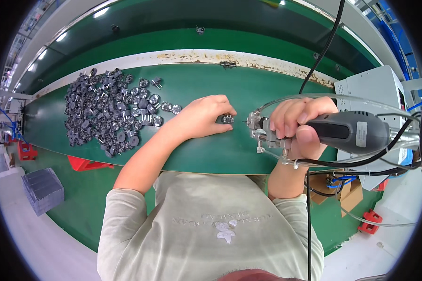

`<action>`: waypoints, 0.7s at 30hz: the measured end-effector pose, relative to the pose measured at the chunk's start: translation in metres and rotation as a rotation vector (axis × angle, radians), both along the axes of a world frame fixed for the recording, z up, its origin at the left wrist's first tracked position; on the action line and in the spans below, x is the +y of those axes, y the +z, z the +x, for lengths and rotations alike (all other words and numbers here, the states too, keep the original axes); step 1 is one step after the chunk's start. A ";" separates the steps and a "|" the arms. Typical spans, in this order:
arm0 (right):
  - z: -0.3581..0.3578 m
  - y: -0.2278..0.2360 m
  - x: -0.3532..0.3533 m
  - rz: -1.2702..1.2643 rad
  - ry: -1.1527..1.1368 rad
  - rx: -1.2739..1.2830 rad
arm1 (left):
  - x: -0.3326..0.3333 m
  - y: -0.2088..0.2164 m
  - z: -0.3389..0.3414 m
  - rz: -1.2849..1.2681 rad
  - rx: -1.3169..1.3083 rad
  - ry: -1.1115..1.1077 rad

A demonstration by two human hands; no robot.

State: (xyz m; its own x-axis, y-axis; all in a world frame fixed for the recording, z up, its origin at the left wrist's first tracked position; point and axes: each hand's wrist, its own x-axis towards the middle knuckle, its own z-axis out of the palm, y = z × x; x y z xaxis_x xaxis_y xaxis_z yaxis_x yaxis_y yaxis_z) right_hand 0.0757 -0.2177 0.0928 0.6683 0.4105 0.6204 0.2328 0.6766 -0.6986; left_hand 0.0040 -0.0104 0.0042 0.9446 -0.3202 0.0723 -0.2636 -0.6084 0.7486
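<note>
when read from left to right, begins with a grey stack [43, 192] on the floor, showing no legible marking. next, on the green bench [187, 82], note a large heap of small dark round parts [101, 112], thinning to loose pieces along its right side; looks like plenty left to handle, though cannot tell whether finished, waiting or mixed. further right, find the left hand [206, 114], pinching one dark part [228, 119] between thumb and fingertips, over the bench's middle. lower down, on the pale shirt [173, 206], make out faint lettering and a white flower motif [226, 233]. then meet the metal tool head [255, 122], facing the pinched part but apart from it; judged, therefore, as mid-cycle, probably not yet done on this piece. beyond, see the right hand [297, 119] wrapped around the grey-and-black hand tool [349, 126], bearing a white label [361, 134] too small to read. last, at far right, spot a pale box-shaped machine [370, 84], without readable writing.
</note>
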 end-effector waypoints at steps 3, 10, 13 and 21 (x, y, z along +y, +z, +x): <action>0.003 -0.004 0.002 -0.024 0.002 -0.016 | -0.007 -0.002 0.000 -0.022 -0.057 0.084; 0.004 -0.012 0.015 -0.036 0.009 -0.041 | 0.005 -0.009 -0.002 -0.022 -0.104 0.036; 0.006 -0.014 0.017 -0.048 0.027 -0.047 | 0.006 -0.008 -0.002 -0.037 -0.099 0.045; 0.004 -0.017 0.022 -0.072 0.022 -0.087 | 0.006 -0.012 -0.003 -0.035 -0.126 0.048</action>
State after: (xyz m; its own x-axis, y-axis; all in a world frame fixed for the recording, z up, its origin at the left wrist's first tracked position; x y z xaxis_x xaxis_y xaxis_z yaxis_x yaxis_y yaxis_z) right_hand 0.0797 -0.1956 0.0758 0.6035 0.4702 0.6440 0.2807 0.6307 -0.7235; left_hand 0.0008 -0.0042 -0.0074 0.9414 -0.2700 0.2021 -0.3283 -0.5966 0.7323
